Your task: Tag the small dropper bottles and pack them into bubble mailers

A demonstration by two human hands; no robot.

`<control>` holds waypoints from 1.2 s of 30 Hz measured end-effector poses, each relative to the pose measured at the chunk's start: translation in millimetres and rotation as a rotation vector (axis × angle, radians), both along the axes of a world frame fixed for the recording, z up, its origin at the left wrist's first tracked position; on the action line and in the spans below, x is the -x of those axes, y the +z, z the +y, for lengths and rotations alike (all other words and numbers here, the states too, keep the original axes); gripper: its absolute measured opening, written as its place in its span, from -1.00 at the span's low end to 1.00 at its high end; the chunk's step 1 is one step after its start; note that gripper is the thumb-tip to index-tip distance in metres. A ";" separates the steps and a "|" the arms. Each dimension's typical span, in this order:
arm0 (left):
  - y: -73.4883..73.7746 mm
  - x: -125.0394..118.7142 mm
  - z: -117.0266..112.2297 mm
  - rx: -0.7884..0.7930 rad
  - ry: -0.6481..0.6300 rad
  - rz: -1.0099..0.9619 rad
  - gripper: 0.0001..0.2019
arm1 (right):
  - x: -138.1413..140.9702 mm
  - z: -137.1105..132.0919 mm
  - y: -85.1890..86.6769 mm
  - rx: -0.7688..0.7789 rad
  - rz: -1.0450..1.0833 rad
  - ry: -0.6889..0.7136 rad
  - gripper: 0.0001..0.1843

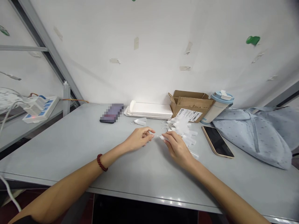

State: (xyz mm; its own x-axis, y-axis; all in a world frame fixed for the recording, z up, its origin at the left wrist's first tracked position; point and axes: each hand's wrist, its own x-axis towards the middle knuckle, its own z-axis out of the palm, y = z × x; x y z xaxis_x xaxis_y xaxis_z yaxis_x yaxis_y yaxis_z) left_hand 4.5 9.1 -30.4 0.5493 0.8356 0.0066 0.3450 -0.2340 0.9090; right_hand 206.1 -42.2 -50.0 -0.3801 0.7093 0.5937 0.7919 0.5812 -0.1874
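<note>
- Currently, the right hand (177, 148) pinches a small white needle-tipped bottle (161, 137) between its fingertips, the needle pointing toward the left hand (138, 138).
- The left hand sits near that needle, fingers loosely curled, thumb and forefinger parted.
- Similar translucent bottles (189, 132) lie piled just beside the right hand.

On my grey worktop (70, 149) I have a pixelated device (111, 113), white stack (150, 109), lone translucent piece (141, 121), pile of similar pieces (187, 132), cardboard box (193, 103), lidded cup (214, 109), phone (218, 141) and pale blue bag (254, 137).
</note>
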 end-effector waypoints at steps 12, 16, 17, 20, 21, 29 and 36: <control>3.8 -1.8 -1.8 0.001 0.008 -0.012 -0.73 | 0.2 0.8 -1.2 0.094 0.038 -0.026 -0.73; 2.5 -1.3 -2.4 0.005 -0.010 0.017 -0.74 | 2.0 -0.8 -1.6 0.118 0.055 0.012 -0.72; 1.5 -1.1 -2.3 0.004 -0.023 0.018 -0.74 | 2.5 -1.1 -2.3 0.121 0.055 0.022 -0.73; -2.7 -0.8 -1.8 -0.011 -0.063 0.036 -0.74 | 3.8 -1.7 -5.2 0.134 0.055 0.047 -0.74; -4.1 -0.8 -1.6 -0.020 -0.072 0.048 -0.74 | 4.2 -1.7 -6.0 0.140 0.054 0.053 -0.74; -8.7 -1.0 -0.3 -0.032 -0.082 0.060 -0.75 | 4.0 -1.1 -7.7 0.193 0.066 0.065 -0.75; -8.8 -1.1 0.5 -0.029 -0.080 0.060 -0.76 | 3.4 -1.7 -7.6 0.232 0.070 0.063 -0.74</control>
State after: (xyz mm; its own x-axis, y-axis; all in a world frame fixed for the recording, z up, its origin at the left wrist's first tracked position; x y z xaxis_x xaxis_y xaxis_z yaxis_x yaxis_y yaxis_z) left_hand 5.6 9.6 -39.2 0.6142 0.7891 -0.0041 0.3774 -0.2892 0.8797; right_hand 202.7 -43.9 -57.6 -0.3914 0.8059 0.4442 0.7357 0.5640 -0.3750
